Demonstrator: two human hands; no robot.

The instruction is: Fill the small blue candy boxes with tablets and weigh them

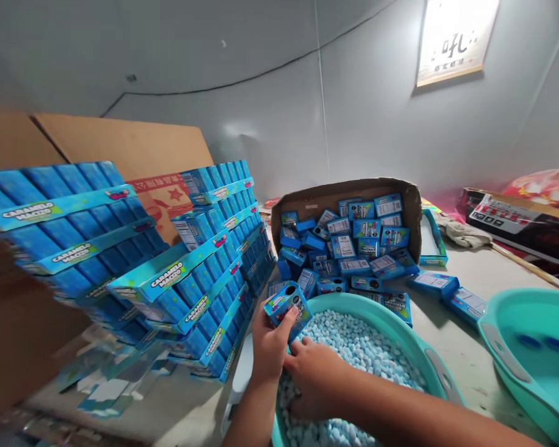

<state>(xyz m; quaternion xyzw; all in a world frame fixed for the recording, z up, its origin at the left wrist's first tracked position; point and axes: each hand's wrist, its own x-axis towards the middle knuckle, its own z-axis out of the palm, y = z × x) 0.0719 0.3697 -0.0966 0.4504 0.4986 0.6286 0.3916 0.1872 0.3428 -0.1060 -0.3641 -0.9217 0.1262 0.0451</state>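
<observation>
My left hand (268, 344) is closed around a small blue candy box (288, 308), held over the rim of a teal basin (402, 329). The basin is filled with small pale blue and white candies (363, 347). My right hand (317, 379) rests palm down in the candies right beside the box, its fingers curled into the pile. Whether it holds any candies is hidden.
A cardboard box (348, 192) lying on its side spills several small blue boxes behind the basin. Stacked blue display trays (190, 285) lean at the left, with brown cartons behind. A second teal basin (530, 354) sits at the right. Loose boxes (435, 282) lie on the table.
</observation>
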